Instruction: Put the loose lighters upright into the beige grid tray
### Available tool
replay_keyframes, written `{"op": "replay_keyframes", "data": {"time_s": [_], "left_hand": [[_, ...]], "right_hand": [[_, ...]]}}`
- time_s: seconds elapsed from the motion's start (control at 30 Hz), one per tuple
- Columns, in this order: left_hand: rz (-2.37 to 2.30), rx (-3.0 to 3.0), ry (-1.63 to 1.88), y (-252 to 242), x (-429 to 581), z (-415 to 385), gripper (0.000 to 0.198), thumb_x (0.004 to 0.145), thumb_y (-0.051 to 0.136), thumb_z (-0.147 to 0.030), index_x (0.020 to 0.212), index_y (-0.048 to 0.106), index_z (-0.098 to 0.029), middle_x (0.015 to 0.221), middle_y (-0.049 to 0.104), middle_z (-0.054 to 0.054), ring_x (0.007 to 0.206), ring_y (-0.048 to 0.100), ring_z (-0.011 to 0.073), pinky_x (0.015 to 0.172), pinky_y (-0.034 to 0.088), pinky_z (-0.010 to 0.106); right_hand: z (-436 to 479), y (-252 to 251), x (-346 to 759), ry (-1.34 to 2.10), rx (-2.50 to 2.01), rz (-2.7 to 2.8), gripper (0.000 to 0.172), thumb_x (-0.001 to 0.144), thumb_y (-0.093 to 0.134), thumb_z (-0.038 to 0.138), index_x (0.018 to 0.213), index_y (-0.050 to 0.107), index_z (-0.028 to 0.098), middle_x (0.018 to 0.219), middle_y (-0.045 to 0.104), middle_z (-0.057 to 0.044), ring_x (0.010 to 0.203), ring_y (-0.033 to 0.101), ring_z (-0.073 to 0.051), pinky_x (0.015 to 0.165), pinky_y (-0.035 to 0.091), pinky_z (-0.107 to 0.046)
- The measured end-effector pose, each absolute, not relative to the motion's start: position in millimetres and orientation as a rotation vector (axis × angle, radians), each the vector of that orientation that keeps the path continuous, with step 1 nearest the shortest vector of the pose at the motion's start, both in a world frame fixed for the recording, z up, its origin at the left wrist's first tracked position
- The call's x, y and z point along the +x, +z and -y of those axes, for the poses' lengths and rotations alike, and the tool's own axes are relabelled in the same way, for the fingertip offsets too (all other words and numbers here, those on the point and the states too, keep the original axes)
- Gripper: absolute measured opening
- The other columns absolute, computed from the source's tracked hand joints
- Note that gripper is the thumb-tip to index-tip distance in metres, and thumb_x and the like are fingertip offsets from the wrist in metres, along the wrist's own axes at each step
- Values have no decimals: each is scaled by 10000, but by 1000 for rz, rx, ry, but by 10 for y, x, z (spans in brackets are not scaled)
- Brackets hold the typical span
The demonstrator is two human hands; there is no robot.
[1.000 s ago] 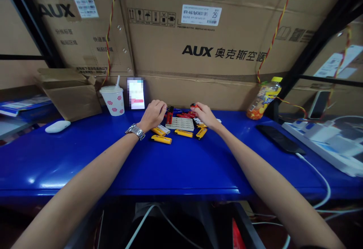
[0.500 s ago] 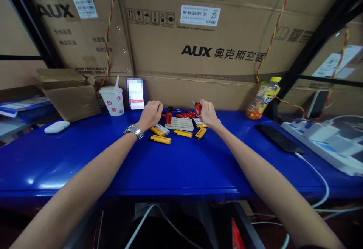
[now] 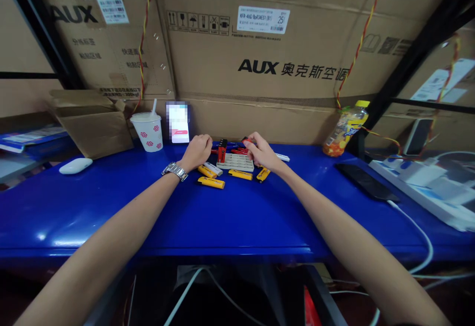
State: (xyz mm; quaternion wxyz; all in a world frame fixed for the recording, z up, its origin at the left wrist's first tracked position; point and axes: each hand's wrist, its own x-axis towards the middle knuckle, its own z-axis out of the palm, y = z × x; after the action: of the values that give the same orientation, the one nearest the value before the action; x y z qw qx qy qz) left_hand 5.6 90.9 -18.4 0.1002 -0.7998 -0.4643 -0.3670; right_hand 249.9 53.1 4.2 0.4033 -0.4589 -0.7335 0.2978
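My right hand (image 3: 260, 150) is closed on a red lighter (image 3: 246, 140), mostly covered by the fingers, above the right part of a pale slotted tray (image 3: 234, 164). Upright red lighters (image 3: 221, 151) with black tops stand in a row at the tray's left end. My left hand (image 3: 198, 149), a watch on its wrist, is curled shut left of the tray; whatever its fingers hold, if anything, is hidden. Close in front lie a yellow lighter (image 3: 211, 182), a second yellow lighter (image 3: 240, 174), another yellow lighter (image 3: 263, 174) and a white lighter (image 3: 213, 168).
Red and blue lighters (image 3: 237, 146) lie behind the tray. A patterned cup (image 3: 147, 133) and a lit phone (image 3: 178, 123) stand at back left. To the right are a drink bottle (image 3: 345, 130), a black phone (image 3: 365, 181) on a cable and a power strip (image 3: 426, 192). Cardboard boxes (image 3: 289, 98) back the blue table (image 3: 222, 222).
My right hand has moved left with the red lighter, from beside the tray to over its right part. My left hand has stayed in nearly the same place.
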Motion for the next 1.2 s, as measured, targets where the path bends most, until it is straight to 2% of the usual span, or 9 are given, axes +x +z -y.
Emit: {"op": "replay_keyframes", "data": {"time_s": [0.1, 0.2, 0.3, 0.4, 0.73, 0.9, 1.1, 1.2], "left_hand": [[1364, -2429, -1063, -191, 77, -900, 220, 860, 401, -179, 858, 621, -177, 836, 683, 90, 781, 607, 226, 737, 476, 378], [1334, -2483, -975, -179, 110, -867, 155, 797, 467, -166, 810, 621, -181, 796, 682, 95, 753, 613, 234, 709, 471, 376], [1302, -2532, -898, -150, 147, -820, 106, 778, 502, -177, 731, 595, -194, 731, 671, 86, 683, 610, 224, 637, 445, 348], [1266, -2577, -864, -119, 174, -781, 125, 774, 500, -172, 681, 578, -202, 700, 670, 77, 631, 606, 211, 585, 412, 326], [1250, -2685, -858, -47, 180, -715, 199, 768, 463, -171, 636, 611, -195, 676, 681, 58, 582, 557, 171, 561, 359, 306], [1317, -2740, -798, 37, 169, -668, 216, 758, 466, -195, 691, 666, -151, 689, 686, 74, 588, 534, 151, 570, 339, 287], [1480, -2810, -471, 288, 28, -661, 253, 689, 498, -227, 763, 715, -122, 688, 683, 82, 572, 509, 139, 559, 330, 267], [1660, -2841, -188, 395, -125, -717, 255, 647, 546, -256, 793, 711, -128, 700, 675, 81, 570, 511, 150, 539, 318, 269]], "right_hand": [[-541, 5, 2457, 634, -986, 1983, 312, 857, 530, 527, 904, 473, 223, 696, 563, 19, 558, 489, -113, 533, 406, -252], [-522, -1, 2384, 560, -897, 2030, 307, 828, 593, 502, 877, 544, 202, 668, 503, 29, 607, 489, -122, 596, 416, -270], [-468, -1, 2283, 676, -863, 1971, 294, 807, 621, 472, 893, 550, 200, 632, 477, 43, 573, 480, -120, 588, 420, -280], [-417, -12, 2200, 790, -847, 1949, 265, 792, 635, 418, 903, 526, 204, 643, 542, 33, 555, 520, -124, 598, 449, -296], [-422, -43, 2177, 792, -881, 1964, 197, 827, 594, 371, 882, 513, 199, 679, 656, -22, 541, 613, -146, 578, 511, -310], [-404, -46, 2148, 787, -879, 1978, 174, 839, 586, 344, 876, 515, 190, 664, 680, -37, 568, 661, -164, 582, 534, -302], [-408, -60, 2141, 791, -873, 1968, 194, 844, 593, 353, 894, 510, 185, 678, 679, -27, 545, 643, -141, 558, 529, -278], [-406, -62, 2140, 788, -881, 1963, 189, 853, 575, 353, 908, 505, 186, 676, 672, -24, 549, 639, -139, 558, 529, -279]]}}
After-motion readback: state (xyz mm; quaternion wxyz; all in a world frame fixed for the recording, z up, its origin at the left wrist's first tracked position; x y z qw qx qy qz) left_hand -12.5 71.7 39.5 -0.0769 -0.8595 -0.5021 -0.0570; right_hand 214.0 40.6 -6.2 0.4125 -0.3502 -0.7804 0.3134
